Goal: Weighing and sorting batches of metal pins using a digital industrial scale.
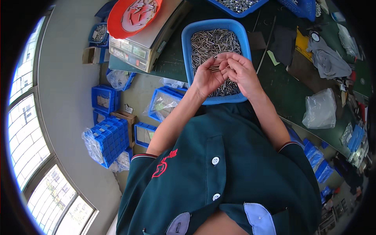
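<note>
One scale (130,50) is standing left, carrying one red dish (114,22). Over one blue basket (187,55), partly hiding it, the left hand (209,80) is cupping several metal pins (214,68); the right hand (243,74) is touching the left, its grip being unclear.

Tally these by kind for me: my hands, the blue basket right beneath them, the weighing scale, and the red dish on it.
Hands: 2 (left hand, right hand)
Blue basket: 1
Weighing scale: 1
Red dish: 1
Total: 5

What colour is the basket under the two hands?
The basket is blue, best seen in the head view.
</note>
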A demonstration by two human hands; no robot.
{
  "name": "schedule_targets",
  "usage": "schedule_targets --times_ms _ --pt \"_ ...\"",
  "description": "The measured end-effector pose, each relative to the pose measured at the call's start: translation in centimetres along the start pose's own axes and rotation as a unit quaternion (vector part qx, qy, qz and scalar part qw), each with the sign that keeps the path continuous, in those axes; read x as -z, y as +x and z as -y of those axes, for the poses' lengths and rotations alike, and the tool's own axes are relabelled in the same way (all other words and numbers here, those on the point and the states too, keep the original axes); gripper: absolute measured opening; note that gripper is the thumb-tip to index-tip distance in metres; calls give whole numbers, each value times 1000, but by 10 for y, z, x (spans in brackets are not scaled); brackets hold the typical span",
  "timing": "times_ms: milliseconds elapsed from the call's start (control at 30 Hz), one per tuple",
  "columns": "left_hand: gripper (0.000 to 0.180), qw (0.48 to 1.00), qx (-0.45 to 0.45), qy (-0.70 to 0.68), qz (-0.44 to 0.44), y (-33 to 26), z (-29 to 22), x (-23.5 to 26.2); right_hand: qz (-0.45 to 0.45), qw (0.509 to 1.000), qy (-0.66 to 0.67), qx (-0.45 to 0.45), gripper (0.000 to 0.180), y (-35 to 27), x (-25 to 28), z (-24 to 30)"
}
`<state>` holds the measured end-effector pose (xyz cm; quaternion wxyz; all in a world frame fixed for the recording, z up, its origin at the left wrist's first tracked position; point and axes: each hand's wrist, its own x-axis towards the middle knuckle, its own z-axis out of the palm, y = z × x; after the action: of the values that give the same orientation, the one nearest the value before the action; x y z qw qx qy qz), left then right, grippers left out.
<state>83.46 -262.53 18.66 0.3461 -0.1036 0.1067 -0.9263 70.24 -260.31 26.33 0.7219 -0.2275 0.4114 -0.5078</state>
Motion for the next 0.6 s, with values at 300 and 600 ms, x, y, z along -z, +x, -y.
schedule_targets --times_ms 300,600 --pt "46 979 -60 30 -195 1 5 -38 -87 992 94 8 19 4 28 9" --pt "45 971 -94 107 -191 3 5 -50 -81 987 -139 -29 24 3 16 -12"
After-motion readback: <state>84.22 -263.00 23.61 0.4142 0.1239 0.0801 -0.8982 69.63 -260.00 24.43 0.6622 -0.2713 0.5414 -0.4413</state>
